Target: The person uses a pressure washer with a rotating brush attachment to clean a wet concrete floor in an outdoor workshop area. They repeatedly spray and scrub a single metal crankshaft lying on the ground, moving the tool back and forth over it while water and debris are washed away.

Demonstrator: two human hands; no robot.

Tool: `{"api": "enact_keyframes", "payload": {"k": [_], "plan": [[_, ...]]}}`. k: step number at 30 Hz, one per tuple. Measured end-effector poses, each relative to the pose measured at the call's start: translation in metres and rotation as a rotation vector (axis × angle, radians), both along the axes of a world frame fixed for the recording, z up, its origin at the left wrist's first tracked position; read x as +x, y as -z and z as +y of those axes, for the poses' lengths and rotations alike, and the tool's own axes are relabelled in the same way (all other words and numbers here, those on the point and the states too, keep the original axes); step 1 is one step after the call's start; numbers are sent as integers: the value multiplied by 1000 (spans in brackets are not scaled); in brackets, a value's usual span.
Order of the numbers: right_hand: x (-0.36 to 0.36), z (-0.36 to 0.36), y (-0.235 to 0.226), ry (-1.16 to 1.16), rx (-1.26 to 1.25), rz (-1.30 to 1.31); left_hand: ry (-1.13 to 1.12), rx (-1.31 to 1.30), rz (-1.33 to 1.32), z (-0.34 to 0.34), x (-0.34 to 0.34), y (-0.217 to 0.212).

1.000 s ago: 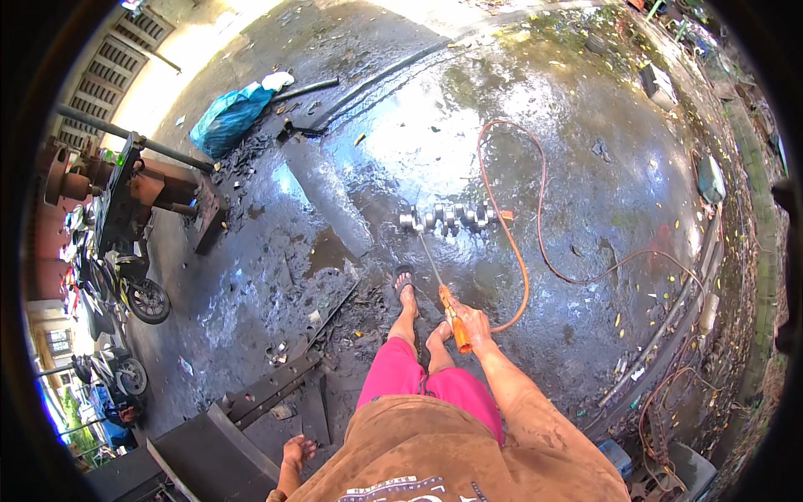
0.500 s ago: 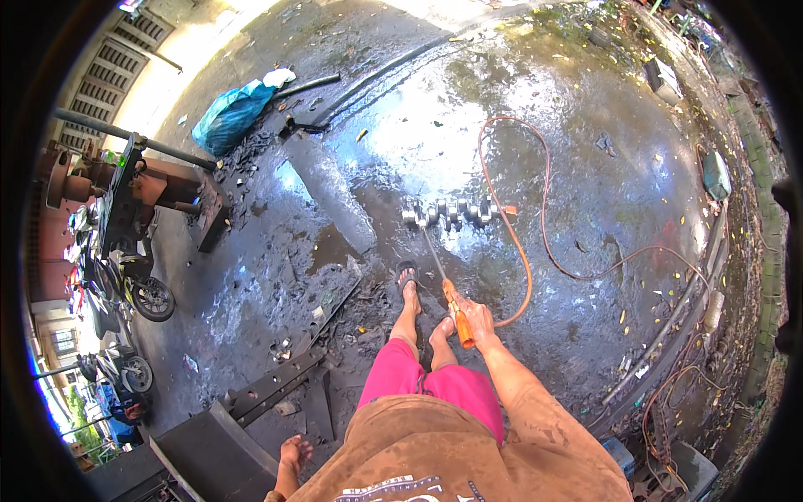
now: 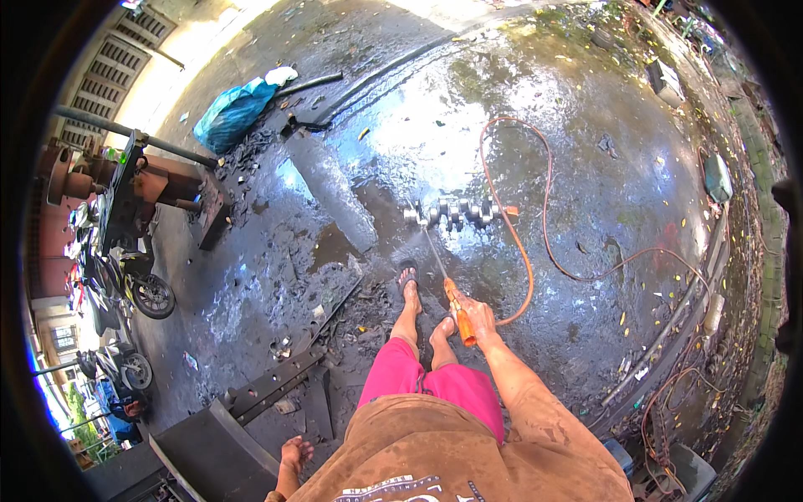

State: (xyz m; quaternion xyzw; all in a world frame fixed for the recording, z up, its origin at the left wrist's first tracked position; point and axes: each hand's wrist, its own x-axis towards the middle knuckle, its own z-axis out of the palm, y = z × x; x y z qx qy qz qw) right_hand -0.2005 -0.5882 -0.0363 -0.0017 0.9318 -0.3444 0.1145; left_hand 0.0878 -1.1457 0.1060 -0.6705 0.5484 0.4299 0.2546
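Observation:
My right hand (image 3: 478,316) grips an orange spray gun (image 3: 459,311) whose thin lance points up toward a grey metal crankshaft (image 3: 452,212) lying on the wet concrete. An orange hose (image 3: 535,217) loops from the gun around the crankshaft's right end. A faint water jet reaches the crankshaft's left part. My left hand (image 3: 294,456) hangs low at my side near a dark metal block, fingers loosely apart, holding nothing. My feet in sandals (image 3: 408,274) stand just below the crankshaft.
A blue bag (image 3: 232,115) lies at the back left. A rusty machine (image 3: 138,186) and parked motorbikes (image 3: 125,284) fill the left. A grey beam (image 3: 330,191) lies by the crankshaft. Dark steel pieces (image 3: 268,386) sit near my left. Pipes and cables (image 3: 669,326) run along the right edge.
The view has shifted slightly; the spray gun stays aimed at the crankshaft and my right hand keeps hold of it. My feet have not moved.

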Motion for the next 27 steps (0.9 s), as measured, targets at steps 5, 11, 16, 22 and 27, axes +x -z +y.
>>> {"api": "enact_keyframes", "payload": {"k": [5, 11, 16, 22, 27], "plan": [[0, -2, 1, 4, 22, 61, -2, 7, 13, 0, 1, -1], [8, 7, -5, 14, -37, 21, -2, 15, 23, -2, 4, 1], [8, 10, -10, 64, -58, -47, -22, 32, 16, -2, 5, 3], [0, 9, -4, 78, 14, 116, -37, 15, 3, -5, 2, 0], [-7, 7, 3, 77, -2, 47, -26, 7, -19, -9, 6, -5]]}}
